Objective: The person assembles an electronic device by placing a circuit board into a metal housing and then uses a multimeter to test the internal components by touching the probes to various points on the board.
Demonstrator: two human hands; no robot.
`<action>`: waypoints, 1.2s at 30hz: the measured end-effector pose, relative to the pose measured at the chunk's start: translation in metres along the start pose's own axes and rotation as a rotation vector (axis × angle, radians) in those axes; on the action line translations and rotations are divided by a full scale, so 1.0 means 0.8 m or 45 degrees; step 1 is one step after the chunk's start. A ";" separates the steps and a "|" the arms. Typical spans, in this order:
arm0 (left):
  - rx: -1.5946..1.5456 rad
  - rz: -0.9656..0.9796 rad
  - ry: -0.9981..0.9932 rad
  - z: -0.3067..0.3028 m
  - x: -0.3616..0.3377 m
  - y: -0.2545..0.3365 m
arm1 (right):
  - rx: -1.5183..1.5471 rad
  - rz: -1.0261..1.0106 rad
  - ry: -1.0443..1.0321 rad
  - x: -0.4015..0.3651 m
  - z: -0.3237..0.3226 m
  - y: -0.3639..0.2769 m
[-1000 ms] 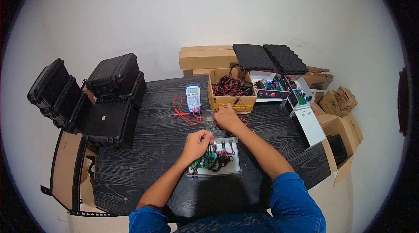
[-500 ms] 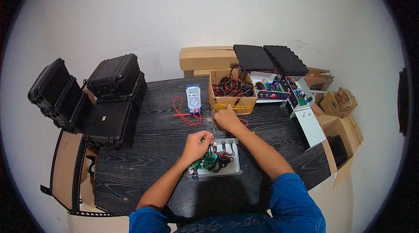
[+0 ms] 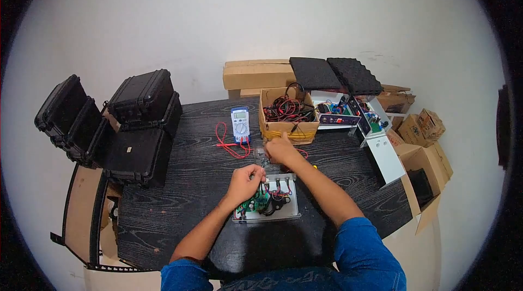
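Blk hard cases [image 3: 139,95] sit stacked well L of L hand [image 3: 245,182]. Multimeter [image 3: 240,126] w/ red lead [image 3: 229,144] lies beyond L hand. Long cdbd box [image 3: 257,74] is far beyond R hand [image 3: 280,150]; blk foam sheets [image 3: 313,73] just R of that. 2 open elec. chassis [image 3: 340,120] sit beyond & R of R hand; open cdbd box [image 3: 412,156] well R.

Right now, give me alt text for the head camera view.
A person's left hand is at the far edge of an open case of circuitry on a dark table; the right hand is beyond it, near a cardboard box of wires, with a multimeter to the left.
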State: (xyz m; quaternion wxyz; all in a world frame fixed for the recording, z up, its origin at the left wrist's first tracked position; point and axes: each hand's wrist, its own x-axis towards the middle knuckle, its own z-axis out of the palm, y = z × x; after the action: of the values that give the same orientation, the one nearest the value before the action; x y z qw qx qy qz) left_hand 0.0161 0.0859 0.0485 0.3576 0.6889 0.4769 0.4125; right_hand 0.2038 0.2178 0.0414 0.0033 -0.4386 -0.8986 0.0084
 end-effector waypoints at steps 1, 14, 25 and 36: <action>-0.013 0.013 0.006 0.000 0.000 -0.002 | 0.083 0.013 0.049 0.000 0.003 0.005; -0.067 0.040 0.025 -0.001 0.000 0.009 | 1.956 -0.102 0.120 -0.085 -0.044 -0.020; 0.163 0.275 0.028 -0.004 -0.006 0.026 | 1.958 -0.010 0.076 -0.111 -0.053 -0.037; 0.254 0.402 0.023 -0.016 -0.003 0.026 | 1.851 -0.073 0.132 -0.116 -0.047 -0.037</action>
State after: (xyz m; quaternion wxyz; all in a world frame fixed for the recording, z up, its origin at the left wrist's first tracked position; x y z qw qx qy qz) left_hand 0.0115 0.0790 0.0715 0.2141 0.7834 0.4046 0.4204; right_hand 0.2381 0.1273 0.0800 0.3367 -0.3017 -0.6758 0.5822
